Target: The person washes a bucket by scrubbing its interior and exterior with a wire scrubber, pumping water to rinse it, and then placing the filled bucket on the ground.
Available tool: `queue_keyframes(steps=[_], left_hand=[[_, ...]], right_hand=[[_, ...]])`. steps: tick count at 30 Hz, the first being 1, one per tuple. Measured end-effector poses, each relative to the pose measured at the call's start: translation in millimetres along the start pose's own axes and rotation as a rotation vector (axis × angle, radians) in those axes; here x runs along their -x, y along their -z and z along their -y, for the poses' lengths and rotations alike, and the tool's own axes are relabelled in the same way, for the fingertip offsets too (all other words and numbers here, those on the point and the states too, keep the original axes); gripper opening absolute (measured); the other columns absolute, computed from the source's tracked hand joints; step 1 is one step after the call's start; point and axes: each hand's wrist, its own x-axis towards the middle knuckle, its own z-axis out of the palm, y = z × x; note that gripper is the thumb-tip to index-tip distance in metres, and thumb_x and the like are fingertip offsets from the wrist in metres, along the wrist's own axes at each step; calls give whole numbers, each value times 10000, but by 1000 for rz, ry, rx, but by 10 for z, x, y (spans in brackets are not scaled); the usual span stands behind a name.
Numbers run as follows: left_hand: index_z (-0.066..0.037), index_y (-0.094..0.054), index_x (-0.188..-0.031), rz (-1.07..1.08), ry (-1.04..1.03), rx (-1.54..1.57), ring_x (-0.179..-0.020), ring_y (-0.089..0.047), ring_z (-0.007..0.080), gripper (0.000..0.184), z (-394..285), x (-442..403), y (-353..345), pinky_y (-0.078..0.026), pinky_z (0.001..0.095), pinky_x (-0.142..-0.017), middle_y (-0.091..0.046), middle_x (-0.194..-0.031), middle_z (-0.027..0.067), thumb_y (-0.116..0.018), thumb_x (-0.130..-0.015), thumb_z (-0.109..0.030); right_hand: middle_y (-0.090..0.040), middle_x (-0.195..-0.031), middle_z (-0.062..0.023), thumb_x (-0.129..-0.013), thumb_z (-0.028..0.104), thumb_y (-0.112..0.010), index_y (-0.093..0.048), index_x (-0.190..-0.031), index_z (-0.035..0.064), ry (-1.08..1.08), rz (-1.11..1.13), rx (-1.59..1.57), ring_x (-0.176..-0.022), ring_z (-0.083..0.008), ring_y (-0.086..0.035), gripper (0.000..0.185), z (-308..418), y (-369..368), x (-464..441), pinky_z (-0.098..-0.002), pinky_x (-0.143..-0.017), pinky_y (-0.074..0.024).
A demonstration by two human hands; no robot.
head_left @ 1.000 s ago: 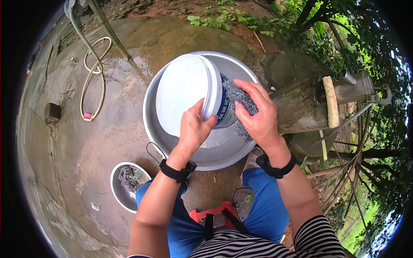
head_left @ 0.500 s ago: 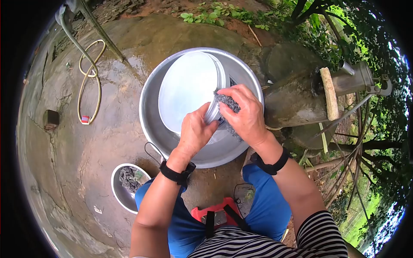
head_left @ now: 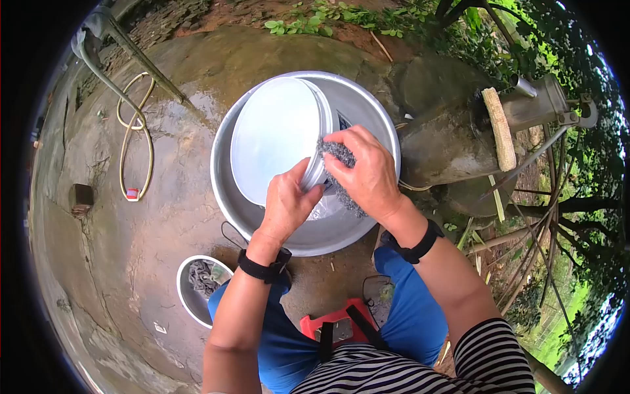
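A white bucket (head_left: 279,138) lies tilted on its side inside a wide metal basin (head_left: 308,248), with its pale round face turned up and to the left. My left hand (head_left: 289,197) grips the bucket's rim at its lower right edge, thumb and fingers closed round it. A grey scouring pad (head_left: 340,154) is pinched in my right hand (head_left: 367,171) and touches the ridged rim just above my left hand. Part of the pad hangs down below my right fingers.
A small bowl (head_left: 186,292) with dark cloth stands at the lower left. A hose (head_left: 123,154) lies on the concrete. At the right, a corn cob (head_left: 500,131) rests on a metal hand pump (head_left: 538,105). A red stool (head_left: 312,324) is between my legs.
My right hand has moved left with the scouring pad, from the bucket's printed side to its rim. My left hand stays on the rim.
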Motion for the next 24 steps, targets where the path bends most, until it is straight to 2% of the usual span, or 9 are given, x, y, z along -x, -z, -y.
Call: queue_keyframes(steps=[3,4,6,8,11,13,14,16,24], left_hand=[[-1,-644,-1117,26,-176,-111,-617,-651,317,357,22,72,-92,-495,376,-613,-627,-688,212,-728,-790,-117],[-19,-645,-1147,51,-188,-130,-657,-663,356,383,35,68,-102,-502,389,-628,-640,-710,210,-726,-785,-117],[-8,-639,-1159,55,-183,-91,-636,-661,339,400,41,56,-110,-501,382,-620,-637,-700,211,-731,-786,-118],[3,-632,-1171,64,-176,-52,-614,-659,322,417,22,57,-108,-500,375,-612,-634,-691,212,-736,-786,-120],[34,-621,-1180,79,-132,-9,-569,-651,275,438,-100,47,-62,-493,356,-584,-623,-671,219,-746,-789,-121],[-48,-649,-1162,84,-77,27,-748,-655,422,400,-141,52,-44,-512,436,-671,-648,-755,235,-714,-771,-96],[-48,-649,-1162,81,-76,27,-748,-655,422,400,-127,51,-43,-512,436,-671,-648,-755,235,-714,-771,-96],[47,-615,-1189,45,-171,4,-529,-634,231,449,-82,40,-63,-483,339,-554,-616,-639,204,-750,-794,-119],[33,-619,-1195,20,-177,0,-525,-632,233,440,-87,5,-61,-484,342,-554,-604,-624,197,-741,-798,-112]], right_hand=[[-673,-953,-148,-805,118,-735,-701,-1010,37,-108,-119,-26,-906,-363,-647,223,-402,136,-297,-406,-795,-523],[-675,-947,-153,-804,111,-734,-708,-1005,35,-123,-127,-87,-909,-356,-652,217,-478,159,-292,-392,-812,-523],[-677,-942,-158,-803,104,-732,-715,-1001,33,-141,-134,-152,-913,-350,-658,211,-502,168,-277,-378,-829,-523],[-665,-973,-101,-824,65,-729,-726,-1030,24,-131,-88,-149,-952,-242,-648,210,-419,203,-255,-320,-896,-489],[-654,-1023,-101,-827,58,-725,-730,-1021,27,-62,-139,-103,-996,-226,-636,197,-403,197,-266,-311,-911,-480],[-650,-1032,-99,-827,54,-721,-731,-1016,27,-69,-138,-139,-1009,-224,-632,191,-406,210,-278,-312,-919,-476],[-646,-1041,-96,-828,51,-718,-733,-1010,27,-79,-140,-175,-1021,-223,-627,185,-407,212,-284,-312,-926,-473],[-641,-1020,-106,-819,58,-724,-732,-1007,36,-74,-142,-194,-1009,-245,-631,189,-415,216,-295,-328,-914,-482],[-591,-1010,-106,-812,25,-699,-731,-1025,52,-35,-154,-213,-988,-256,-603,217,-321,268,-299,-347,-884,-495]])
